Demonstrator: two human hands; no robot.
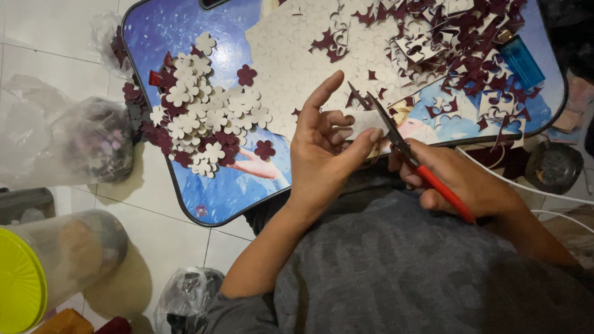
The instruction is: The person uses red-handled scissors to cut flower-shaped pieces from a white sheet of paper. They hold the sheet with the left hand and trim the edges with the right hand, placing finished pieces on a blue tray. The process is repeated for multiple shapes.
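We have one view only, from a camera worn on our head, so no second view shares any part of the scene. It faces steeply downward over our own grey-clad lap, close enough that our left hand (325, 154) and right hand (464, 179) fill the middle of the frame. Beyond them the low blue picture-printed table (210, 192) runs across the upper half, its far edge cut off at the top. The white tiled floor (49, 49) shows along the left side.
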